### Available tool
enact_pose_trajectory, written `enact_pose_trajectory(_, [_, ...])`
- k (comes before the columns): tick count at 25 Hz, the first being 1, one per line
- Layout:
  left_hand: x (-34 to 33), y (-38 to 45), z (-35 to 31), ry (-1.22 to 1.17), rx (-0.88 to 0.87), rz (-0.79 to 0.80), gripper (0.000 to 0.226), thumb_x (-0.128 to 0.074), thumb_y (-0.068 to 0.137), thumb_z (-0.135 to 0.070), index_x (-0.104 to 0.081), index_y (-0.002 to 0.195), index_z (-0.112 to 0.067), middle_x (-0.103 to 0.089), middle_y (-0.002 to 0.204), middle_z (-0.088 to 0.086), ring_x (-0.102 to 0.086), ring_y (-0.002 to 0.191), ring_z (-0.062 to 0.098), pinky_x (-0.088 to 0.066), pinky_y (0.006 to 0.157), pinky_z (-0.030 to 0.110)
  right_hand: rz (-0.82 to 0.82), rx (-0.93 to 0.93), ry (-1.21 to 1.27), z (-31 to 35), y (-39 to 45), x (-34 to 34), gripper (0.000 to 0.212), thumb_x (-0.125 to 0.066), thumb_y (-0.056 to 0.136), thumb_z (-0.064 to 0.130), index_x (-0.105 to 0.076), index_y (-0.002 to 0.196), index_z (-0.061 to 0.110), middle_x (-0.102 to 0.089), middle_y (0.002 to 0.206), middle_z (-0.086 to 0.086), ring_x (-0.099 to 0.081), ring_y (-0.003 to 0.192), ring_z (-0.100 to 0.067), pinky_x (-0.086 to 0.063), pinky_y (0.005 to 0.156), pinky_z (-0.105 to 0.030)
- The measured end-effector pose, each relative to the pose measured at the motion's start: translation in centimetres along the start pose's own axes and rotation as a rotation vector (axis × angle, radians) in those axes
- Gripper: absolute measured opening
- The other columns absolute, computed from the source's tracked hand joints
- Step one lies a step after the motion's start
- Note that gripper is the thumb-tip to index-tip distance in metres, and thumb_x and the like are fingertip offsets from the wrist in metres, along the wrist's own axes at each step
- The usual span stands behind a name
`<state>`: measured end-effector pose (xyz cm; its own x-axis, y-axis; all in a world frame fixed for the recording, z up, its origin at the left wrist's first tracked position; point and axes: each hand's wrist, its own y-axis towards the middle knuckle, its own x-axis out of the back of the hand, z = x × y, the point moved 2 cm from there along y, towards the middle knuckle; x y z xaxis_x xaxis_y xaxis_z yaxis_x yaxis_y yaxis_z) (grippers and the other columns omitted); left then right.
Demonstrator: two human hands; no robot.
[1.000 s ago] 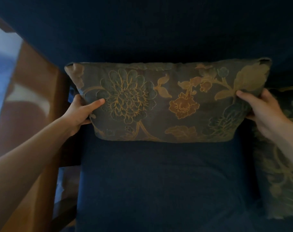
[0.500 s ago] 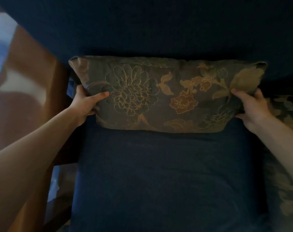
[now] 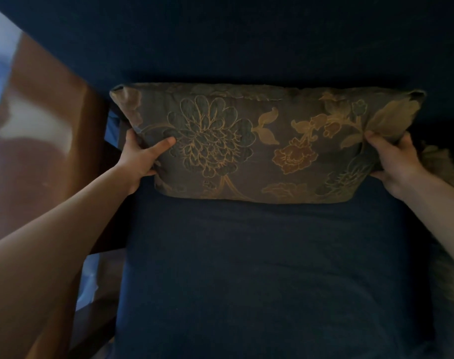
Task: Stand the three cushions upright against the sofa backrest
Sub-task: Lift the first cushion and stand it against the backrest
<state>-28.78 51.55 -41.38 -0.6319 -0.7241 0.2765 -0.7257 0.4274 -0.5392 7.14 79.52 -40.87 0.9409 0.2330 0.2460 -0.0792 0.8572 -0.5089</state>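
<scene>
- Head view: a floral cushion (image 3: pixel 259 143) stands on its long edge at the rear of the dark blue sofa seat (image 3: pixel 259 275), its upper edge against the backrest (image 3: pixel 246 42).
- Left hand (image 3: pixel 140 159) grasps the cushion's left end, thumb pressed on the front face, the other fingers hidden behind the edge.
- Right hand (image 3: pixel 394 161) grasps the right end in like manner, thumb on the front, fingers wrapped round the side.
- A second cushion (image 3: pixel 446 161) of matching pattern lies just beside the right hand, at the frame's right edge; whether it stands or lies flat cannot be told. No third cushion is in view.
- A wooden armrest (image 3: pixel 47 151) borders the seat on the left; the held cushion's left end sits near it.
- Judgement: the step in hand is seating this cushion upright at the sofa's left end. It appears close to settled.
- Judgement: the next move calls for both hands to let go once the cushion rests without leaning forward, then a turn to the right-hand cushion. Soft filling may slump when the support is removed.
</scene>
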Motion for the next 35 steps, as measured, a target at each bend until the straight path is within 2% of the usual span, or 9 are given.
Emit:
enact_pose_trajectory(7, [-0.3,0.0,0.5,0.0,0.023,-0.033,0.089,-0.08,0.071,-0.045,-0.031,0.144,-0.029,-0.047,0.144,-0.004,-0.05,0.126,0.02,-0.049,0.096,0.049,0.01,0.002,-0.041,0.0,0.4,0.3,0.065,-0.065,0.088,0.036,-0.032,0.144,0.029,-0.052,0.135,0.004,-0.054,0.116,-0.016,-0.048,0.093,-0.044])
enact_pose_trajectory(10, [-1.1,-1.0,0.7,-0.019,0.054,-0.086,0.091,-0.075,0.076,-0.047,-0.026,0.149,-0.026,-0.044,0.146,-0.001,-0.048,0.128,0.021,-0.051,0.089,0.042,-0.016,0.012,-0.066,0.6,-0.6,0.8,0.062,-0.065,0.088,0.036,-0.038,0.142,0.026,-0.055,0.132,0.003,-0.056,0.114,-0.017,-0.049,0.091,-0.041])
enact_pose_trajectory(13, [-1.9,-2.6,1.1,-0.064,0.089,-0.136,0.091,-0.071,0.078,-0.05,-0.022,0.15,-0.023,-0.043,0.147,0.001,-0.047,0.13,0.023,-0.05,0.091,0.042,-0.041,0.054,-0.131,1.0,-2.4,1.7,0.061,-0.068,0.086,0.038,-0.044,0.14,0.024,-0.056,0.13,0.004,-0.054,0.115,-0.015,-0.047,0.094,-0.039])
enact_pose_trajectory(16, [-2.0,-4.3,0.6,-0.086,0.106,-0.125,0.092,-0.066,0.08,-0.057,-0.02,0.151,-0.021,-0.043,0.146,0.003,-0.048,0.128,0.024,-0.045,0.099,0.041,-0.058,0.107,-0.214,1.8,-5.4,2.9,0.074,-0.071,0.083,0.042,-0.039,0.146,0.023,-0.049,0.144,0.002,-0.048,0.125,-0.015,-0.041,0.103,-0.039])
enact_pose_trajectory(18, [-1.7,-6.0,-0.5,-0.079,0.081,-0.088,0.09,-0.063,0.081,-0.059,-0.022,0.151,-0.02,-0.045,0.144,0.003,-0.05,0.123,0.021,-0.046,0.097,0.038,-0.072,0.153,-0.254,2.9,-8.1,3.6,0.079,-0.072,0.08,0.046,-0.038,0.147,0.024,-0.045,0.149,0.002,-0.045,0.13,-0.016,-0.039,0.105,-0.038])
enact_pose_trajectory(20, [-1.2,-8.3,-1.9,-0.014,-0.001,-0.048,0.084,-0.063,0.082,-0.059,-0.029,0.149,-0.02,-0.049,0.143,0.003,-0.053,0.119,0.018,-0.046,0.095,0.034,-0.074,0.21,-0.267,4.0,-11.1,4.1,0.079,-0.072,0.079,0.048,-0.039,0.147,0.024,-0.044,0.15,0.001,-0.044,0.132,-0.017,-0.037,0.102,-0.032])
enact_pose_trajectory(23, [-0.1,-11.4,-4.2,0.211,-0.225,-0.019,0.074,-0.06,0.083,-0.06,-0.041,0.144,-0.024,-0.051,0.144,0.001,-0.049,0.129,0.016,-0.041,0.105,0.037,-0.056,0.306,-0.343,5.4,-15.5,4.0,0.08,-0.071,0.079,0.051,-0.039,0.148,0.025,-0.043,0.151,0.002,-0.041,0.135,-0.017,-0.033,0.102,-0.03])
enact_pose_trajectory(27, [2.5,-15.8,-7.8,0.315,-0.458,0.028,0.074,-0.056,0.082,-0.064,-0.042,0.144,-0.027,-0.048,0.147,-0.005,-0.042,0.136,0.011,-0.034,0.11,0.033,-0.085,0.395,-0.362,7.8,-21.6,3.8,0.078,-0.069,0.08,0.053,-0.039,0.147,0.027,-0.043,0.151,0.004,-0.039,0.137,-0.015,-0.031,0.101,-0.029])
enact_pose_trajectory(35, [6.9,-25.2,-12.1,0.284,-0.583,0.154,0.086,-0.053,0.073,-0.076,-0.036,0.146,-0.033,-0.044,0.148,-0.01,-0.042,0.133,0.005,-0.039,0.108,0.037,-0.149,0.484,-0.266,10.9,-33.4,5.9,0.081,-0.07,0.077,0.055,-0.038,0.148,0.03,-0.042,0.151,0.008,-0.039,0.136,-0.011,-0.034,0.107,-0.034])
